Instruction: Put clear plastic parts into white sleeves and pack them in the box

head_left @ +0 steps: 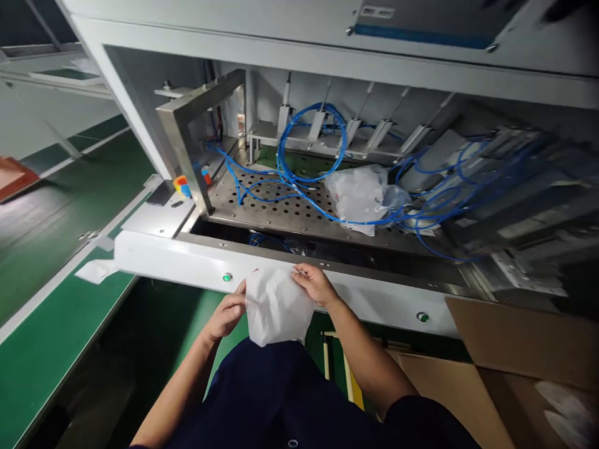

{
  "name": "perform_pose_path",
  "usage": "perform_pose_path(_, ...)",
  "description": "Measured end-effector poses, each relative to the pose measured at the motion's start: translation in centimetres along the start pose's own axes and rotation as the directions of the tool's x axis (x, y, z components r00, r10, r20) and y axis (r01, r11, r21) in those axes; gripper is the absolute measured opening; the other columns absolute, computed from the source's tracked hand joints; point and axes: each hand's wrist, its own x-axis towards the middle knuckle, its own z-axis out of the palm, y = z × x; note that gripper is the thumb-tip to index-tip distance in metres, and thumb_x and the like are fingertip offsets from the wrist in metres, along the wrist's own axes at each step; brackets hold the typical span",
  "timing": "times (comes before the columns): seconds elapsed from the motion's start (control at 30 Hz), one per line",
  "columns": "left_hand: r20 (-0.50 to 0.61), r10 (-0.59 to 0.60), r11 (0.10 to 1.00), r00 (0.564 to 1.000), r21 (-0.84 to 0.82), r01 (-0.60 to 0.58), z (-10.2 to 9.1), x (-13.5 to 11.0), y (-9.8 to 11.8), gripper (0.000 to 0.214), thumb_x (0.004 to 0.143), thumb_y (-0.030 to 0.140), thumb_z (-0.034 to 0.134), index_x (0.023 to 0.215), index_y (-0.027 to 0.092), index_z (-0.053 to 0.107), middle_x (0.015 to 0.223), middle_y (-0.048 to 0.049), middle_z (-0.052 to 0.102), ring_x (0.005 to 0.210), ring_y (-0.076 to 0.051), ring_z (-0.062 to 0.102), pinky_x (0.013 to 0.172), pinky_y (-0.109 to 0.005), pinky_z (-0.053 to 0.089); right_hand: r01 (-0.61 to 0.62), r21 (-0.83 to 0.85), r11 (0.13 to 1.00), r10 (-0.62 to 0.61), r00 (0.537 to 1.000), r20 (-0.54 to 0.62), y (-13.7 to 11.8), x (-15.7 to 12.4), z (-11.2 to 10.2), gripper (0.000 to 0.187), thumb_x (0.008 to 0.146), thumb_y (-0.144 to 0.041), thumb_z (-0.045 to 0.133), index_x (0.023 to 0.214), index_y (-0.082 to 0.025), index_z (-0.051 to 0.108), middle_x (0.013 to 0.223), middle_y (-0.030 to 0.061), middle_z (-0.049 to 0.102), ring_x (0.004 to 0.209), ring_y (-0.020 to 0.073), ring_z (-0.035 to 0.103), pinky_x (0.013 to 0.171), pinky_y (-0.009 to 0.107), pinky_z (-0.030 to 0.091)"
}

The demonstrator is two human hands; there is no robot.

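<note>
A crinkled, translucent white plastic bag [276,308] hangs between my two hands, in front of the white machine's front edge. My left hand [228,315] holds the bag's left side, its fingertips partly behind the plastic. At the upper right corner, my right hand [314,284] pinches the bag between thumb and fingers. Whether anything is inside the bag I cannot tell.
Behind the front panel [187,260] lies a perforated metal plate [262,206] with blue tubing [279,159] and another clear plastic bag [358,193]. A metal frame [187,149] stands left. Green buttons [227,277] dot the panel. An open cardboard box [440,380] sits lower right.
</note>
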Motion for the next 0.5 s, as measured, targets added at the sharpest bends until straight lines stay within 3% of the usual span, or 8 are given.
perform_pose_path(0.13, -0.084, -0.021, 0.987, 0.996, -0.162, 0.007, -0.2, 1.2, -1.1, 0.062, 0.080, 0.081, 0.071, 0.085, 0.020, 0.082, 0.136, -0.0173, 0.067, 0.131, -0.043, 0.059, 0.105, -0.058, 0.054, -0.017, -0.121, 0.993, 0.022, 0.999, 0.036, 0.0, -0.9, 0.2, 0.056, 0.079, -0.069, 0.081, 0.096, -0.016, 0.075, 0.094, 0.0050, 0.074, 0.081, 0.0183, 0.063, 0.074, 0.028, 0.047)
perform_pose_path(0.2, -0.101, -0.044, 0.982, 0.994, -0.187, 0.024, -0.4, 1.7, -1.5, 0.054, 0.084, 0.073, 0.073, 0.090, 0.020, 0.084, 0.136, -0.0160, 0.068, 0.130, -0.042, 0.060, 0.107, -0.057, 0.054, -0.015, -0.152, 0.988, 0.015, 1.000, -0.004, 0.3, -1.5, 0.0, 0.052, 0.080, -0.066, 0.080, 0.096, -0.017, 0.074, 0.092, 0.0042, 0.073, 0.083, 0.0186, 0.062, 0.077, 0.028, 0.047)
perform_pose_path(0.33, -0.103, -0.137, 0.976, 0.985, -0.186, 0.117, -0.7, 2.2, -2.4, 0.050, 0.081, 0.067, 0.079, 0.093, 0.019, 0.086, 0.126, -0.0169, 0.074, 0.125, -0.041, 0.064, 0.110, -0.056, 0.054, -0.069, -0.122, 0.990, 0.049, 0.986, -0.160, 1.3, -2.8, -0.6, 0.045, 0.078, -0.059, 0.081, 0.097, -0.018, 0.072, 0.089, 0.0028, 0.070, 0.079, 0.0178, 0.060, 0.073, 0.028, 0.046)
perform_pose_path(0.5, 0.054, -0.252, 0.941, 0.966, -0.217, 0.258, -0.3, 2.7, -3.9, 0.051, 0.075, 0.068, 0.083, 0.091, 0.019, 0.087, 0.121, -0.0179, 0.075, 0.119, -0.042, 0.067, 0.106, -0.057, 0.057, -0.045, -0.042, 0.998, 0.023, 0.905, -0.424, 2.6, -4.4, -1.1, 0.039, 0.083, -0.055, 0.077, 0.097, -0.019, 0.070, 0.083, 0.0022, 0.066, 0.072, 0.0165, 0.056, 0.065, 0.026, 0.046)
